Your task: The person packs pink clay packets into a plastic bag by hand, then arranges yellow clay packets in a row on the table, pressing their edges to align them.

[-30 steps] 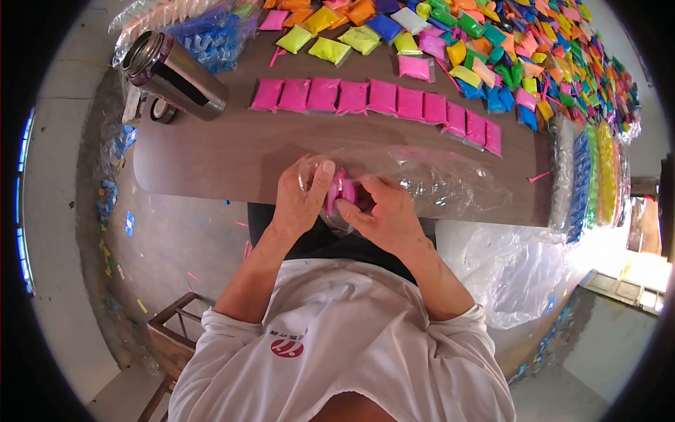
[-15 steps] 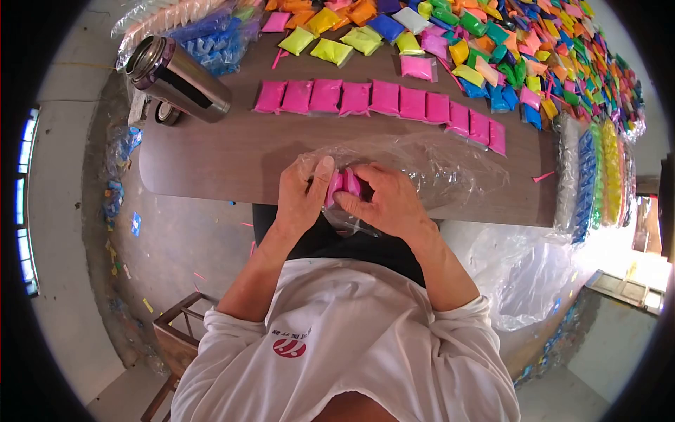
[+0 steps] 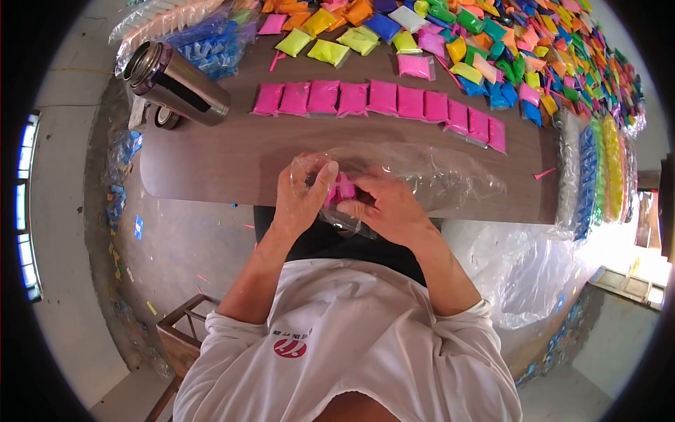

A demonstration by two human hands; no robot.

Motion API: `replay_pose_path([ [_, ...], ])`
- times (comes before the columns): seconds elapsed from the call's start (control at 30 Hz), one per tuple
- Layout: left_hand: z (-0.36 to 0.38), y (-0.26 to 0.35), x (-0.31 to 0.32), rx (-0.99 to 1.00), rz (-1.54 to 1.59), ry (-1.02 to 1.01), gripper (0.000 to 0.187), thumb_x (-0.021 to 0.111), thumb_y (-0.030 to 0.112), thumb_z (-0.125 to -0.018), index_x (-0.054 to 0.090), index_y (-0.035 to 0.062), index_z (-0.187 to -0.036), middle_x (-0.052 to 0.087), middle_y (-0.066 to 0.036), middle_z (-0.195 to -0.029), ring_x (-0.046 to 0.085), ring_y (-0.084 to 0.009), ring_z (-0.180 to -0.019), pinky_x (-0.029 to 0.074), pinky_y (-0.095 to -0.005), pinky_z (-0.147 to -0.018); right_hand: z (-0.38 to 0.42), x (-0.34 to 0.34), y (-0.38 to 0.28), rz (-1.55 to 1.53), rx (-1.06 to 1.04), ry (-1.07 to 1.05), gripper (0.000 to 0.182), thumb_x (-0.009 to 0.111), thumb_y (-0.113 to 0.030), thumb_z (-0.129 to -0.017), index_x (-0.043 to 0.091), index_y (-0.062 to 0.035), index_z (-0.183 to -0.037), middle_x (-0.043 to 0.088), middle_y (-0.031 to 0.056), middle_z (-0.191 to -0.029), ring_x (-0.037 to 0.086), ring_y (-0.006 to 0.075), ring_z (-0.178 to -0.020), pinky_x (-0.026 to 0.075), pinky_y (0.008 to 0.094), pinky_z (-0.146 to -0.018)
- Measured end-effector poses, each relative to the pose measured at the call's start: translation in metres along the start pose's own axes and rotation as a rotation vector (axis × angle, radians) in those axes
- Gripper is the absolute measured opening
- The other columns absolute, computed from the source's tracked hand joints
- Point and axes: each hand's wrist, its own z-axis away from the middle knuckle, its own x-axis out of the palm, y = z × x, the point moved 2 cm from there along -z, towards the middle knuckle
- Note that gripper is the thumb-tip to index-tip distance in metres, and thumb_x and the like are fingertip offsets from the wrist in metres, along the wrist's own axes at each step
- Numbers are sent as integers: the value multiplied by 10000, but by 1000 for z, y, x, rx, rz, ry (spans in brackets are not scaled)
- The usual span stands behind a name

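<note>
Small pink packets (image 3: pixel 341 190) are bunched between my two hands at the table's near edge, partly hidden by fingers and film. Around them lies a long clear plastic bag (image 3: pixel 450 176), its body stretching right across the table. My left hand (image 3: pixel 304 195) is closed on the bag's mouth, with film over its fingers and the thumb beside the packets. From the other side, my right hand (image 3: pixel 390 205) grips the packets, its fingertips partly under film. Beyond the hands, several flat pink packets (image 3: pixel 383 97) form a curved row.
A steel thermos (image 3: pixel 179 84) lies tilted at the left, near its lid (image 3: pixel 166 117). Loose coloured packets (image 3: pixel 492 56) pile up at the back right. Filled long bags (image 3: pixel 587 176) line the right edge. A wooden stool (image 3: pixel 184 320) stands on the floor at left.
The pink packets between my hands have turned and sit deeper in the film. My right hand has shifted slightly down, and film now covers more of my left fingers.
</note>
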Motion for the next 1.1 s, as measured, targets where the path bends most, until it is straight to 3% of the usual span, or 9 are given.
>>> replay_pose_path([
  [0.23, 1, -8, 4, -26, 183, -26, 226, 731, 199, -904, 667, -11, -958, 661, -68, -944, 576, -148, -830, 480, -310, -761, -8, 4, 0, 47, 18, -11, 422, 722, -418, -861, 677, -36, -1036, 651, 154, -968, 628, 364, -970, 512, 466, -823],
  [0.33, 0, -3, -2, -41, 28, -137, 242, 762, 190, -871, 665, -7, -972, 650, -46, -964, 565, -120, -839, 476, -294, -760, -6, 3, -4, 84, 3, 13, 394, 735, -385, -858, 672, -31, -1021, 650, 150, -961, 639, 360, -941, 523, 461, -800],
  [0.5, 4, -7, 9, 1, -73, -29, 251, 781, 177, -836, 671, -6, -968, 633, -80, -886, 586, -159, -784, 486, -310, -734, 25, -32, -22, -6, 32, 54, 283, 758, -268, -852, 680, -37, -994, 669, 132, -892, 664, 334, -806, 541, 415, -712],
  [0.6, 4, -13, 9, 4, 34, -23, 217, 769, 151, -842, 667, -7, -951, 625, -63, -874, 570, -138, -773, 472, -295, -716, 59, -87, -17, 52, -88, 450, 181, 742, -167, -856, 706, -47, -987, 679, 121, -835, 658, 299, -715, 536, 386, -675],
  [0.67, 5, -11, 8, -9, 91, -32, 198, 762, 134, -846, 663, -7, -945, 620, -50, -872, 560, -125, -776, 461, -286, -710, 70, -128, 5, 248, 38, 781, 130, 716, -93, -853, 725, -54, -977, 689, 109, -815, 640, 278, -645, 534, 375, -653],
  [0.77, 3, -7, 6, -19, 89, -53, 172, 750, 109, -854, 656, -8, -939, 614, -36, -875, 549, -114, -794, 451, -277, -716, 65, -171, 54, 432, 208, 708, 310, 666, -34, -838, 690, -66, -1146, 701, 120, -1066, 654, 292, -921, 538, 382, -800],
  [0.87, 1, -7, 7, 20, 57, -55, 155, 740, 91, -863, 645, -11, -930, 609, -32, -877, 542, -112, -810, 449, -276, -734, 53, -180, 105, 761, -40, 547, 433, 643, -25, -837, 634, -80, -1267, 636, 141, -1276, 597, 340, -1123, 500, 423, -942],
  [0.97, 3, -10, 9, -11, 104, -40, 147, 733, 81, -869, 630, -14, -915, 604, -33, -876, 533, -105, -812, 448, -274, -737, 48, -171, 135, 684, 11, 467, 485, 621, -8, -841, 599, -88, -1319, 586, 146, -1365, 560, 390, -1190, 462, 451, -1017],
  [1.1, 4, -9, 9, -80, 162, -42, 151, 732, 81, -873, 621, -18, -898, 600, -31, -852, 528, -95, -783, 443, -264, -699, 44, -182, 158, 560, 19, 571, 487, 608, 12, -846, 594, -85, -1324, 602, 150, -1338, 564, 395, -1178, 470, 454, -1004],
])
